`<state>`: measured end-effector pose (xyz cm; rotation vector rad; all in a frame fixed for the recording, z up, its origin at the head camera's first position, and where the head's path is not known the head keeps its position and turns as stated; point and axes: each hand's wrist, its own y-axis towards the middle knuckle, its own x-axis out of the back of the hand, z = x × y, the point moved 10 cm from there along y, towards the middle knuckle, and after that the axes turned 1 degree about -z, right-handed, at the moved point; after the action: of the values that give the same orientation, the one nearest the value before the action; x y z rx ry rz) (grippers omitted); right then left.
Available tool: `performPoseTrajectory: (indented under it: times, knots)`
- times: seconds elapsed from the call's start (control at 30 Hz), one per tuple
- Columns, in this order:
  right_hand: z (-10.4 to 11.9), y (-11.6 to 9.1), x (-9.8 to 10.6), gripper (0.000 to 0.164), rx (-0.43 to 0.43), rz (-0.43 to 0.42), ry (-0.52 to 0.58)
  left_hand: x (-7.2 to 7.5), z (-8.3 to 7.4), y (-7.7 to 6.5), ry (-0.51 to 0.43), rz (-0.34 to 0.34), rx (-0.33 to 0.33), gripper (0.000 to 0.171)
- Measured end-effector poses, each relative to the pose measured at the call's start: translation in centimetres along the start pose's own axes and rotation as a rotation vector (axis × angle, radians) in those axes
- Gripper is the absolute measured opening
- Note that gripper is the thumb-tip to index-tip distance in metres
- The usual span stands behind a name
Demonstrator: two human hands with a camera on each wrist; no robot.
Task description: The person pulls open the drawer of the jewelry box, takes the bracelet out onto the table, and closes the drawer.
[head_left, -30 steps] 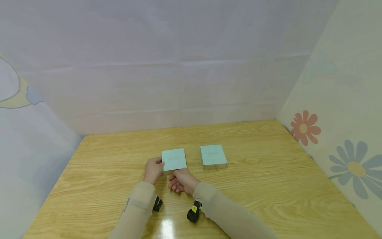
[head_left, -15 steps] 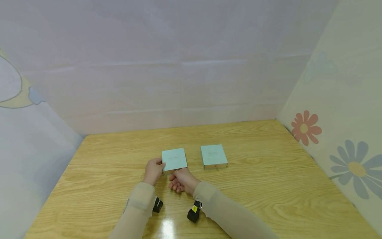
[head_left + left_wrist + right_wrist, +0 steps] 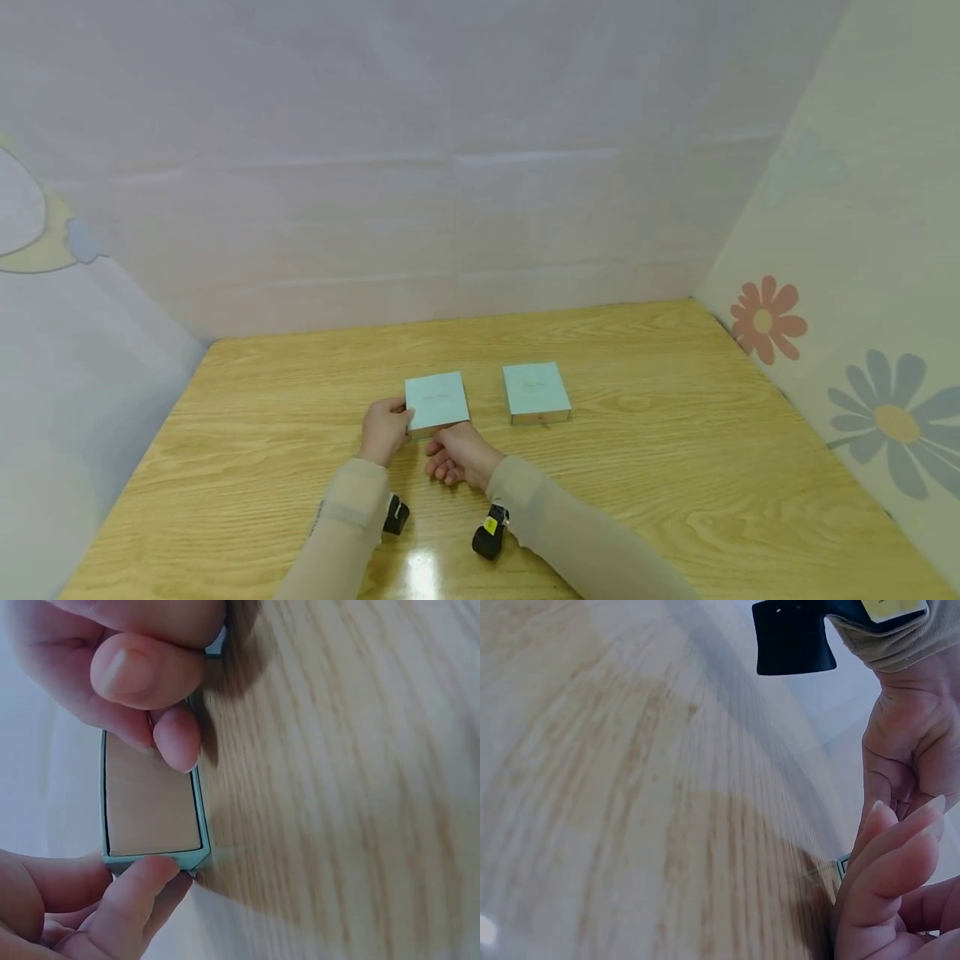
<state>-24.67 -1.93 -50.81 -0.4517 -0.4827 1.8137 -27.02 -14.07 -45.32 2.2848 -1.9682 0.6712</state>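
Note:
A pale teal drawer-style box (image 3: 437, 400) lies flat on the table. My left hand (image 3: 384, 432) grips its left side, thumb near the top edge. My right hand (image 3: 465, 454) is at its near face, finger and thumb together there, other fingers loosely curled. In the left wrist view, the beige drawer front (image 3: 154, 802) sits flush inside the teal sleeve. There, right fingertips (image 3: 178, 742) pinch at the middle of that front; the small pull tab between them is mostly hidden. In the right wrist view, only a teal corner (image 3: 844, 865) shows past my fingers.
A second matching teal box (image 3: 537, 388) lies to the right, its beige near face showing. The wooden table (image 3: 675, 467) meets a pale wall behind, with flower-patterned cloth (image 3: 896, 425) on the right side. Black straps (image 3: 489, 533) hang from both wrists.

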Motion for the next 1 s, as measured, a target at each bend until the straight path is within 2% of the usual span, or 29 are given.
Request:
performPoseTrajectory:
  times: [0.17,0.33,1.0]
  knots:
    - [0.01,-0.08,0.01,0.024,-0.002,-0.002,-0.003,0.03,-0.28,-0.12,0.024,-0.019,-0.017,0.035]
    - [0.05,0.00,0.00,0.025,-0.002,0.001,0.006,-0.02,-0.24,-0.03,0.003,-0.041,-0.008,0.036]
    - [-0.03,0.05,0.05,0.026,0.001,0.023,0.012,-0.07,-0.50,-0.02,0.033,-0.055,-0.018,0.031]
